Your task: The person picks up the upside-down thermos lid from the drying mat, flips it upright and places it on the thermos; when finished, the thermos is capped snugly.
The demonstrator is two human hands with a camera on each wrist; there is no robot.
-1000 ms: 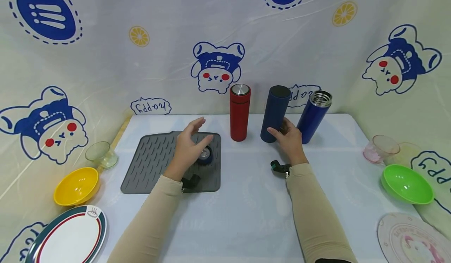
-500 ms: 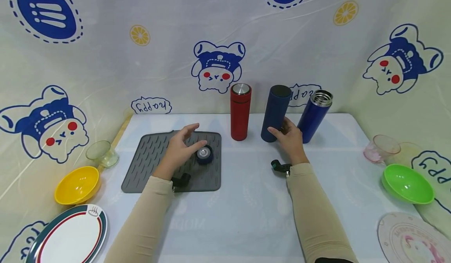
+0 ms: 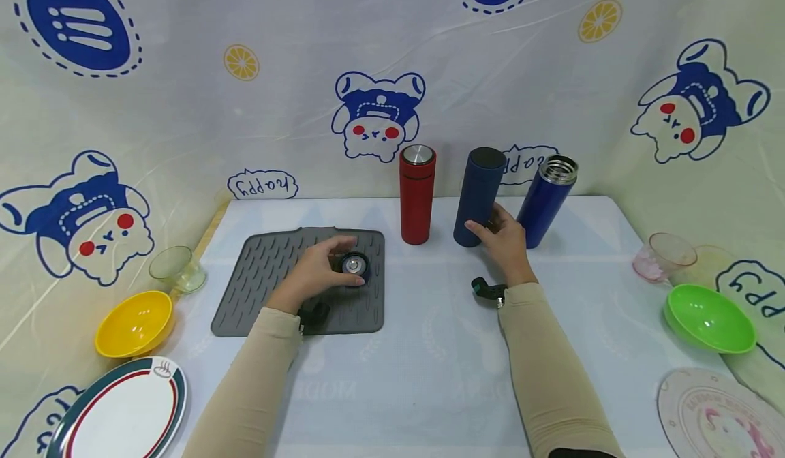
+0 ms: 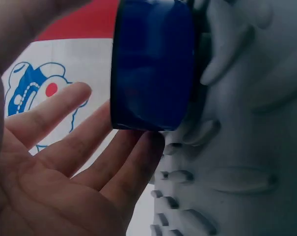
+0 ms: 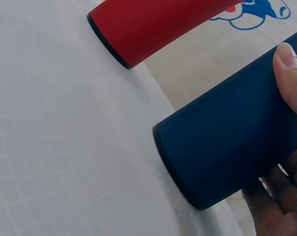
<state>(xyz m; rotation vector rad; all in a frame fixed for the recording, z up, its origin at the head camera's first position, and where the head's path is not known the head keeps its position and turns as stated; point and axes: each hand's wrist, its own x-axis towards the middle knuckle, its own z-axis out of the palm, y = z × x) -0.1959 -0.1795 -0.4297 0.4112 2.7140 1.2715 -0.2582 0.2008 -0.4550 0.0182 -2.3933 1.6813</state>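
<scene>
On the grey ridged mat (image 3: 264, 274) lies a round blue flask lid (image 3: 354, 264), its metal centre facing up. My left hand (image 3: 313, 270) is at its left side, thumb in front and index finger behind; the left wrist view shows the other fingers partly behind the blue lid (image 4: 153, 69), the index tip free. With thumb and fingers my right hand (image 3: 505, 243) grips the lower part of a dark blue vacuum flask (image 3: 478, 195), which stands on the table. Right beside that hand is a glossy blue flask (image 3: 546, 202) without a lid, its steel threaded mouth showing.
A red vacuum flask (image 3: 417, 199) with a steel top stands left of the dark blue one. A clear glass (image 3: 178, 270), yellow bowl (image 3: 133, 325) and rimmed plate (image 3: 122, 410) line the left. Pink glass (image 3: 662, 257), green bowl (image 3: 708, 318) and pale plate (image 3: 717, 403) line the right.
My left hand first drew back to the left, uncovering the lid, then came down around it with thumb and index finger closer together. My right hand has kept its hold on the dark blue flask.
</scene>
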